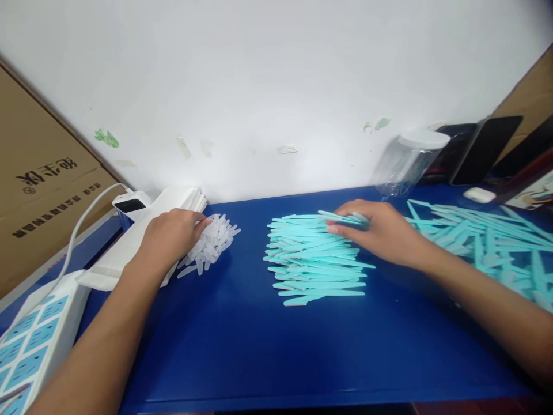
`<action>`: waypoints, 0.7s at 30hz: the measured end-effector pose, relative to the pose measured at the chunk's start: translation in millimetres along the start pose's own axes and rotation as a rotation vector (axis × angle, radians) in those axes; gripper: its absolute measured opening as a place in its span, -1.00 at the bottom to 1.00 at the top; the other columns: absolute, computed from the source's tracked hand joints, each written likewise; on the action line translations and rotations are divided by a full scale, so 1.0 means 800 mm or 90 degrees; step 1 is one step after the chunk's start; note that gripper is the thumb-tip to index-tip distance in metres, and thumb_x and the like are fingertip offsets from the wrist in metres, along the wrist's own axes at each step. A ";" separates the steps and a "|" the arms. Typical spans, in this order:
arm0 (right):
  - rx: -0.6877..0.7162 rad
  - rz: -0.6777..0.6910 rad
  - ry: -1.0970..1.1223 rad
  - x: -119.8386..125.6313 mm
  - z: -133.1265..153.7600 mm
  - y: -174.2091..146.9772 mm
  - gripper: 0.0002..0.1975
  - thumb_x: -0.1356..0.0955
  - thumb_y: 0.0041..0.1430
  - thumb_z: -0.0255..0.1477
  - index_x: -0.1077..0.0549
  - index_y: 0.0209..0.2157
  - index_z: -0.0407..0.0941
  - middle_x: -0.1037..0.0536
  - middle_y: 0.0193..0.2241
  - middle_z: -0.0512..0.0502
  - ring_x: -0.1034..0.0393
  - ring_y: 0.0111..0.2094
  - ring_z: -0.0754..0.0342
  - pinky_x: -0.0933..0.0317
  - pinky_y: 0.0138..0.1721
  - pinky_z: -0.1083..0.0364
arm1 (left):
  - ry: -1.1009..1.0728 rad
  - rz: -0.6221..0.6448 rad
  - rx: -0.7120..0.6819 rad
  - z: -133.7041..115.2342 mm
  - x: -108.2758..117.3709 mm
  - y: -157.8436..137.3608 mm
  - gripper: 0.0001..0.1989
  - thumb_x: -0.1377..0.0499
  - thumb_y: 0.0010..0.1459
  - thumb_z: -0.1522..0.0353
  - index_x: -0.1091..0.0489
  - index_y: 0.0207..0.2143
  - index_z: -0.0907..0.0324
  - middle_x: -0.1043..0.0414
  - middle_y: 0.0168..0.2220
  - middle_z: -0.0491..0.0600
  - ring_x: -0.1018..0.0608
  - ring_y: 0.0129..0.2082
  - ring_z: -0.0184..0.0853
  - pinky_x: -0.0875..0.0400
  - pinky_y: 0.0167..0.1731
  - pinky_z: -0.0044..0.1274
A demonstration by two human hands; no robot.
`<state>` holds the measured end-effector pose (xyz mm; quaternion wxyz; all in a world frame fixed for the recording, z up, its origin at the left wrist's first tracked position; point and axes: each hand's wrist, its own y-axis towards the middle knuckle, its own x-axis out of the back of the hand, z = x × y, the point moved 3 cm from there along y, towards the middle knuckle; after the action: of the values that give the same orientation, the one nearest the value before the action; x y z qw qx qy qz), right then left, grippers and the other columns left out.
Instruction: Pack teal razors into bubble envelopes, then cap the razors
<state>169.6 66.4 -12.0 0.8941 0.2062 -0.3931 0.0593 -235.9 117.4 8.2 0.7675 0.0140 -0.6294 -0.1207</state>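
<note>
Several turquoise eyebrow razors (319, 253), slim plastic sticks, lie stacked roughly side by side in the middle of the blue table. My right hand (371, 227) is over the far right end of this stack, its thumb and fingers closed on a few razors (341, 218). On the left is a small heap of translucent white plastic caps (213, 242). At the heap's far left edge, my left hand (175, 233) has thumb and forefinger pinched together. Whatever is between those fingertips is too small or hidden to make out.
More turquoise razors (488, 236) lie loosely piled on the right. Behind them stands a clear jar (401, 164) with a white lid. White paper bags (142, 230), a white device (132, 204) and a power strip (38, 334) are on the left, beside a cardboard box (47, 178).
</note>
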 end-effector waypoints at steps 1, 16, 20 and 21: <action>0.003 0.003 -0.015 0.001 0.000 0.000 -0.61 -0.44 0.34 -0.01 -0.70 -0.19 -0.05 -0.75 -0.12 -0.16 -0.63 -0.14 -0.17 -0.42 -0.13 -0.06 | -0.001 -0.003 -0.002 -0.001 0.000 0.000 -0.48 -0.05 0.46 0.00 -0.69 -0.15 0.15 -0.60 -0.36 0.23 -0.63 -0.33 0.07 -0.27 -0.40 -0.36; 0.022 0.193 0.031 -0.046 0.058 -0.032 -0.80 -0.42 0.43 -0.21 -0.60 -0.16 -0.04 -0.65 -0.37 0.01 -0.44 -0.44 0.08 -0.17 -0.40 0.09 | -0.497 -0.231 -0.502 -0.188 0.024 -0.094 -0.82 -0.18 0.52 0.29 -0.47 -0.11 0.23 -0.44 -0.41 -0.13 -0.41 -0.49 -0.42 -0.24 -0.45 -0.54; 0.023 0.202 0.077 -0.045 0.065 -0.034 -0.75 -0.45 0.40 -0.15 -0.58 -0.13 -0.04 -0.62 -0.35 0.02 -0.42 -0.41 0.09 -0.16 -0.36 0.11 | -0.576 -0.154 -0.474 -0.187 0.024 -0.092 -0.80 -0.10 0.55 0.36 -0.38 -0.23 0.18 -0.28 -0.45 -0.17 -0.30 -0.49 -0.42 -0.16 -0.44 -0.52; 0.026 0.207 0.088 -0.044 0.065 -0.034 -0.74 -0.45 0.40 -0.13 -0.57 -0.11 -0.04 -0.61 -0.35 0.04 -0.40 -0.41 0.10 -0.17 -0.36 0.10 | -0.595 -0.139 -0.462 -0.185 0.024 -0.090 -0.77 -0.08 0.55 0.37 -0.35 -0.27 0.17 -0.23 -0.46 -0.18 -0.28 -0.49 -0.42 -0.15 -0.44 -0.52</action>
<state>117.4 22.3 -14.4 0.8931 0.1537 -0.3577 0.2254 -101.0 24.1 -16.2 0.3485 -0.2390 -0.8138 -0.3990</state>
